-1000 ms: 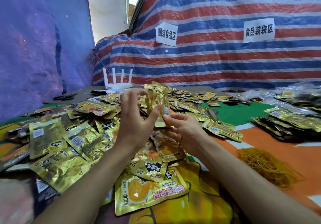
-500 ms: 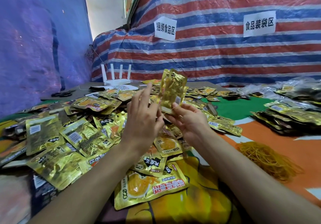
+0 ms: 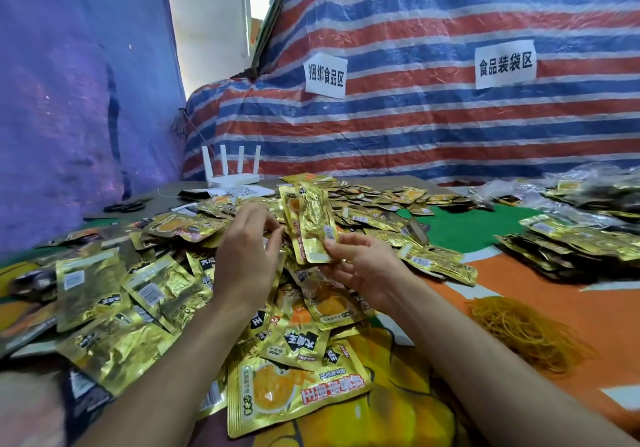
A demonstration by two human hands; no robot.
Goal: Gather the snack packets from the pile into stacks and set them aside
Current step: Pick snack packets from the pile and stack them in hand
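Note:
A wide pile of gold foil snack packets (image 3: 114, 294) covers the table in front of me. My right hand (image 3: 363, 266) pinches the lower end of a small upright stack of packets (image 3: 311, 224), thumb on its front. My left hand (image 3: 247, 259) hovers just left of that stack with fingers loosely spread and nothing in it. More loose packets (image 3: 298, 391) lie under my forearms, one large one printed face up.
Gathered packet stacks (image 3: 568, 242) lie at the right on the orange and green cloth. A heap of yellow rubber bands (image 3: 519, 328) sits near my right forearm. A white router (image 3: 232, 176) and black scissors (image 3: 124, 206) stand at the back left. Striped tarp behind.
The held stack has come down a little and stayed in my right hand. My left hand has drawn back from it and its fingers no longer touch the packets.

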